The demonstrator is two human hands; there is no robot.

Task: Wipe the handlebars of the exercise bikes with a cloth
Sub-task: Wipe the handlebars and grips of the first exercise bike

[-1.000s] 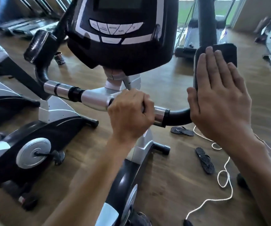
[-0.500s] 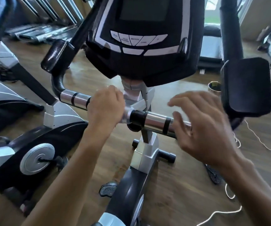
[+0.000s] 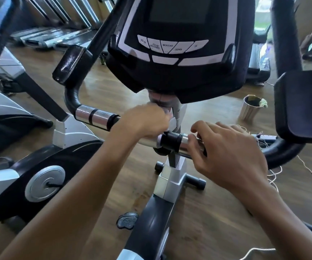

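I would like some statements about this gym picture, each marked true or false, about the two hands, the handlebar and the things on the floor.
1. The left hand grips the handlebar close to the centre post. True.
2. The right hand lies flat on the black arm pad. False: its fingers curl around the chrome section of the bar, away from the pad.
3. A metal cup stands on the wooden floor beyond the right hand. True.
4. The console screen shows lit numbers. False: the screen is dark.
5. A white cord lies on the floor at the right. True.
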